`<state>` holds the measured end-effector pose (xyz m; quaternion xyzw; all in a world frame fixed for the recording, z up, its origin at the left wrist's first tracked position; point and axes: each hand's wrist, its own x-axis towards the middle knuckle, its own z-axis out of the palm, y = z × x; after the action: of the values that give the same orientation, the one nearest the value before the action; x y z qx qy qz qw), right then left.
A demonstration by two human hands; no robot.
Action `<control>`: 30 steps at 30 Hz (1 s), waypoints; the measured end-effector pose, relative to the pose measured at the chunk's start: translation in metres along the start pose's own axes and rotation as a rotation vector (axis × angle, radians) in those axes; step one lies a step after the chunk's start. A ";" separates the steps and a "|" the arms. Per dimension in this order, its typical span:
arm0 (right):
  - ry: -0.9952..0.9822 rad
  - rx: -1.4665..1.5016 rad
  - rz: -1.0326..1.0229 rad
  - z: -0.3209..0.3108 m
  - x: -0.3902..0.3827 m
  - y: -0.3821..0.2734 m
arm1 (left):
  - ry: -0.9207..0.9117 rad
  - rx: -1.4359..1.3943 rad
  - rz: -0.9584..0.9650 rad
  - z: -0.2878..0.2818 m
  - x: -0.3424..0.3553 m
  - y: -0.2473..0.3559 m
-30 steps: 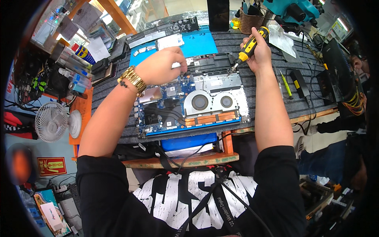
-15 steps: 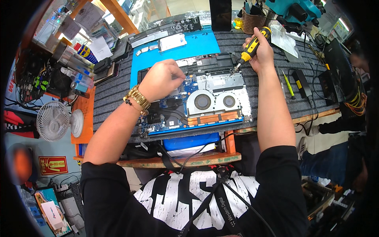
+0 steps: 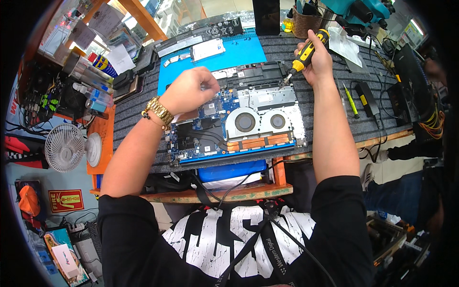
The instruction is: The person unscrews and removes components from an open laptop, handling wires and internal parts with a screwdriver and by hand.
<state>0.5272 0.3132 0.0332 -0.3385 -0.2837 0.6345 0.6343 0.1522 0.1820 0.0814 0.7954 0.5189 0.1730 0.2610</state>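
An opened laptop base [image 3: 258, 98] lies on the ribbed grey mat, its blue circuit board [image 3: 231, 104], two round fans [image 3: 245, 122] and copper heat pipes [image 3: 260, 143] exposed. My right hand [image 3: 320, 63] grips a yellow-and-black screwdriver [image 3: 302, 59], the shaft slanting down to the base's far right part near a hinge. Over the far left part of the board, my left hand [image 3: 188, 92] is closed with fingers curled together; whatever they hold, if anything, is hidden.
Beyond the laptop, a blue mat [image 3: 251, 50] carries a silver rectangular part [image 3: 208, 49] and a long black battery [image 3: 217, 31]. To the right lie a thin green screwdriver [image 3: 351, 103] and a black power adapter [image 3: 366, 101]. A white fan [image 3: 65, 147] stands left.
My left hand has shifted a little left, away from the middle of the board. The right hand and screwdriver stay nearly in place.
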 end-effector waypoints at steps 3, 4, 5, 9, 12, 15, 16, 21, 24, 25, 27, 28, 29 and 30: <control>0.005 -0.004 -0.002 -0.002 0.000 -0.002 | 0.032 0.070 0.072 0.005 -0.001 0.004; 0.005 -0.004 -0.001 -0.003 0.000 -0.002 | 0.032 0.069 0.070 0.006 0.000 0.005; 0.005 -0.012 0.001 -0.003 0.000 -0.003 | 0.036 0.077 0.084 0.007 0.000 0.004; -0.009 -0.023 0.005 -0.004 0.002 -0.002 | 0.047 0.062 0.081 0.010 -0.002 0.002; -0.011 -0.021 0.007 -0.004 0.002 0.000 | 0.046 0.073 0.070 0.011 -0.003 0.002; -0.002 -0.029 -0.008 -0.003 0.002 0.001 | 0.050 0.091 0.059 0.013 -0.003 0.002; -0.001 -0.027 -0.006 -0.003 0.001 0.002 | 0.049 0.091 0.058 0.013 -0.002 0.001; -0.015 -0.025 -0.010 -0.003 0.004 0.002 | -0.006 0.097 0.004 0.012 0.000 -0.003; -0.006 -0.024 -0.005 -0.004 0.004 0.000 | -0.036 0.093 0.019 0.010 0.001 -0.001; -0.003 -0.023 -0.006 -0.005 0.003 -0.001 | -0.039 0.094 0.021 0.011 0.001 0.000; -0.024 -0.032 -0.006 -0.006 0.005 -0.002 | -0.019 0.025 0.030 0.012 0.000 0.002; -0.023 -0.033 -0.007 -0.006 0.005 -0.002 | -0.020 0.025 0.032 0.012 0.001 0.001; -0.024 -0.029 -0.007 -0.005 0.005 -0.001 | 0.003 -0.021 -0.024 0.011 0.002 -0.001; -0.024 -0.026 -0.007 -0.005 0.005 -0.001 | 0.026 -0.066 -0.081 0.011 0.001 -0.002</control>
<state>0.5315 0.3180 0.0308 -0.3381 -0.3007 0.6327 0.6285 0.1571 0.1814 0.0716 0.7624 0.5481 0.1895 0.2870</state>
